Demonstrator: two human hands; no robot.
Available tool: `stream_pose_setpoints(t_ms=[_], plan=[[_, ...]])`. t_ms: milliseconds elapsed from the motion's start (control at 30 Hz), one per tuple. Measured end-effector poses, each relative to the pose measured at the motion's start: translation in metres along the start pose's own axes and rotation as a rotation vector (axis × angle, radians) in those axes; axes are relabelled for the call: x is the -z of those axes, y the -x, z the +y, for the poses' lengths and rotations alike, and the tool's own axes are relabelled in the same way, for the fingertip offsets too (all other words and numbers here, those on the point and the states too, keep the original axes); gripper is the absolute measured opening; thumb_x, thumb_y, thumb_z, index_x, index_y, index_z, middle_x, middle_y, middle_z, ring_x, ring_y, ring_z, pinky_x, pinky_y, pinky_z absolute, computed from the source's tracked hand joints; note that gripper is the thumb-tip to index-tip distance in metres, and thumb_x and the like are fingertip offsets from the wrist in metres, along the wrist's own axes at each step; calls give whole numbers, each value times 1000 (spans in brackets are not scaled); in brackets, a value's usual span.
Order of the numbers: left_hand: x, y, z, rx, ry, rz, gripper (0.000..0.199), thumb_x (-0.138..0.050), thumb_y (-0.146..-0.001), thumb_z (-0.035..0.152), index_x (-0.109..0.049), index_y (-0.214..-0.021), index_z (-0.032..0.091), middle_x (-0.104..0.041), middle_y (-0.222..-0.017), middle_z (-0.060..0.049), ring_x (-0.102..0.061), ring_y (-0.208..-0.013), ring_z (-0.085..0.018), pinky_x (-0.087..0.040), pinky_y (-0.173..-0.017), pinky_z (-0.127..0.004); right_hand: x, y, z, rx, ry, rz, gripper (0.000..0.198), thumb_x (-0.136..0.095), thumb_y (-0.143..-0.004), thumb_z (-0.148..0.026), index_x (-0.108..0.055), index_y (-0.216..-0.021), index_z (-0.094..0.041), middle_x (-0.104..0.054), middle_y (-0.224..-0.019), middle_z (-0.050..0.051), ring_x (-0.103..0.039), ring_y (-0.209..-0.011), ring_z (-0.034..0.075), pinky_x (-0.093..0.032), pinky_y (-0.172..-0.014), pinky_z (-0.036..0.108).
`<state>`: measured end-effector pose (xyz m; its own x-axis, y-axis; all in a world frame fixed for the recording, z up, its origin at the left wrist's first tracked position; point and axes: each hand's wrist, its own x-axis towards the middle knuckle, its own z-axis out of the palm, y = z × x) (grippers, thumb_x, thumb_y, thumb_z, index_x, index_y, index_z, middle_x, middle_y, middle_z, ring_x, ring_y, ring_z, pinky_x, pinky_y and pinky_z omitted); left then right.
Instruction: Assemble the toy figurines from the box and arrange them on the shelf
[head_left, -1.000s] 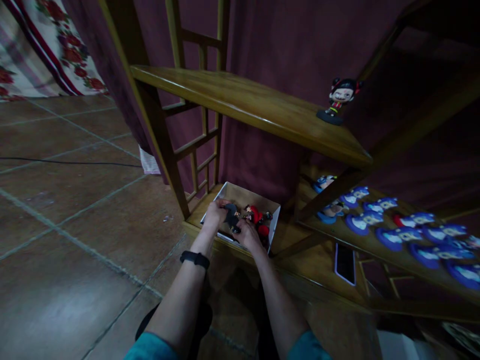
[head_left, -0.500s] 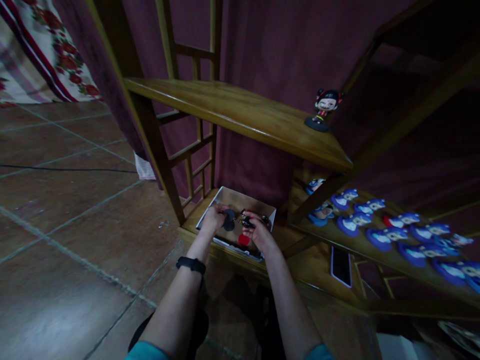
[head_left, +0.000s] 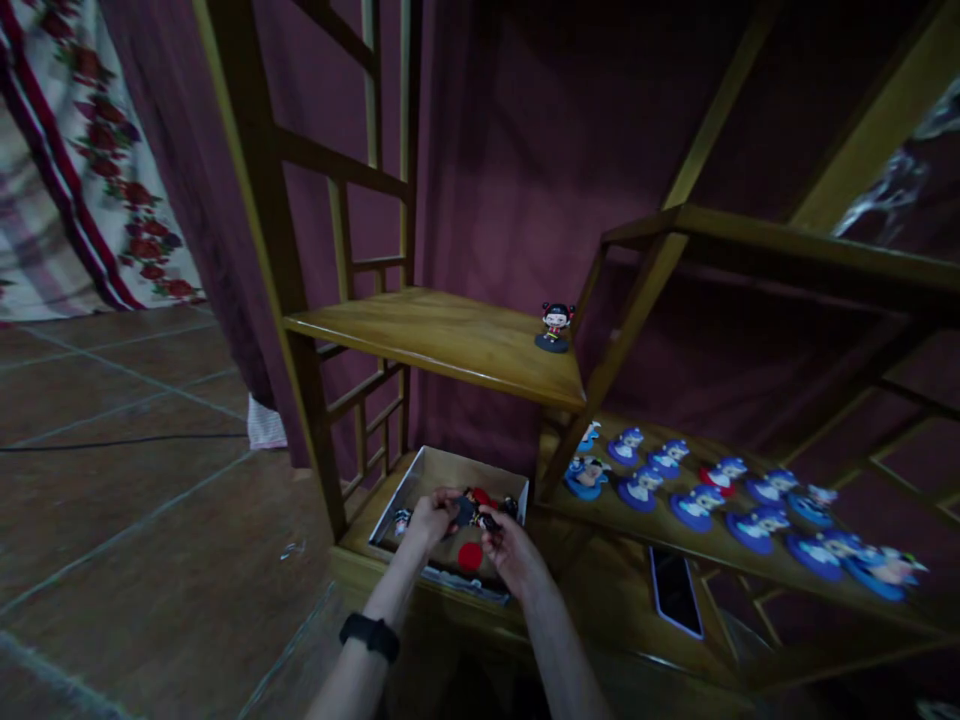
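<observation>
A shallow cardboard box [head_left: 469,463] with white edges sits on the low wooden shelf, and both hands are over it. My left hand [head_left: 432,517] is closed on the dark round base of a small figurine [head_left: 465,512]. The fingers of my right hand [head_left: 512,550] pinch the figurine's dark-haired head end, so it lies sideways between the hands. Under them in the box are a flat red disc [head_left: 470,556] and other small figures, partly covered by the fingers. A black-and-white figure [head_left: 402,520] lies at the box's left side.
On the shelf above stands a black-haired figurine [head_left: 555,327] on a dark base. Several blue-based figurines [head_left: 697,505] stand in rows on the right shelf. A phone [head_left: 676,590] lies below them. Wooden uprights [head_left: 259,200] frame the left side.
The view has tilted up and turned right, showing more of the upper shelves. My hands have drawn closer together, bringing the dark base and the head end together over the box.
</observation>
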<state>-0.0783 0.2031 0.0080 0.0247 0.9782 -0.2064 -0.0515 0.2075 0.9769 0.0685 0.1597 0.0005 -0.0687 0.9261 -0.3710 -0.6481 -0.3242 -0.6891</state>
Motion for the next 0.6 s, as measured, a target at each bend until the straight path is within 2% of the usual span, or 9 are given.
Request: stream_pose_setpoints(t_ms=[133,200,367,500,600], plan=[[-8,9,5,17,74,-29,17,-66,-61,12,-64,-78,13,-52,-55,4,-51,-47,-8,-44,-46,-18,1,15,-2,111,-9,-62,24,-71,-56,-15,-67,-79,-18,-64,-73,0,-56,-59,7,-45,-53,16],[-10,15,8,42,120,-40,19,-67,-61,11,-64,-79,13,-56,-61,1,-54,-52,-8,-45,-48,-18,2,22,-2,176,-13,-40,28,-71,-53,-11,-66,-79,-20,-65,-75,-1,-57,-63,7,-46,-55,17],[-13,22,12,102,195,-54,23,-66,-59,6,-65,-81,14,-60,-67,-2,-57,-58,-9,-47,-52,-18,7,27,2,214,26,75,26,-71,-57,-22,-64,-82,-19,-63,-71,-1,-55,-57,8,-45,-51,19],[-12,19,9,114,206,-74,27,-61,-60,1,-65,-85,14,-60,-68,-2,-58,-60,-9,-47,-50,-17,8,24,3,294,85,94,28,-70,-58,-26,-62,-84,-20,-63,-79,-1,-57,-63,10,-48,-58,23],[-11,17,7,107,206,-95,34,-59,-61,-2,-65,-90,14,-61,-72,-3,-58,-62,-9,-47,-52,-17,9,20,2,315,125,92,27,-69,-58,-24,-61,-83,-21,-62,-77,-2,-58,-65,10,-49,-64,25]])
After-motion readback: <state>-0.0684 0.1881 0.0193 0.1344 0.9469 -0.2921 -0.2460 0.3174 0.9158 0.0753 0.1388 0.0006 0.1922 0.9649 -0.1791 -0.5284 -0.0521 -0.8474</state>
